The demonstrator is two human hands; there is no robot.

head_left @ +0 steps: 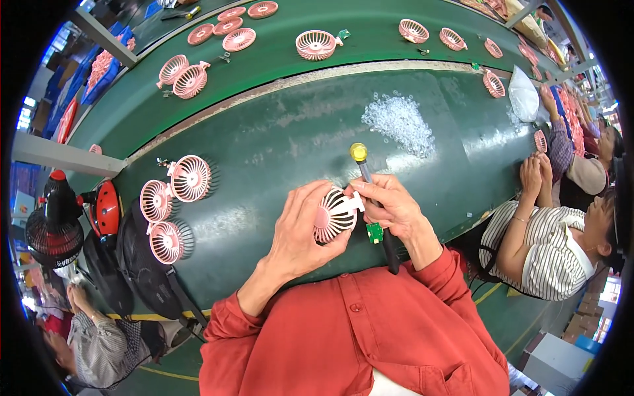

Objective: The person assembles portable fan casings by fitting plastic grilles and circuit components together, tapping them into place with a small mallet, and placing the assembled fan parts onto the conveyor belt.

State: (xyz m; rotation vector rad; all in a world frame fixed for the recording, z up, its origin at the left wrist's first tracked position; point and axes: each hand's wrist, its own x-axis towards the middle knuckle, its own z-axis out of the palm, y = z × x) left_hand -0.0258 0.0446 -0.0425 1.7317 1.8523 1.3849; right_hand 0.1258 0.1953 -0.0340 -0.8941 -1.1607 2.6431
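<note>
My left hand (300, 228) wraps around a small pink fan head (335, 214) with a white ribbed grille, holding it just above the green table (277, 138). Against the fan's right side my right hand (389, 208) grips a screwdriver (362, 162) with a black shaft and a yellow round cap that points away from me. Below my right hand, a small green circuit board (375, 232) hangs by the fan. Both red sleeves come in from the lower edge.
Three pink fan heads (168, 208) lie at my left. A pile of small clear parts (399, 119) sits further back. More pink fans (316, 44) ride the belt beyond. A person in a striped shirt (548, 247) works at my right, another person (99, 336) at lower left.
</note>
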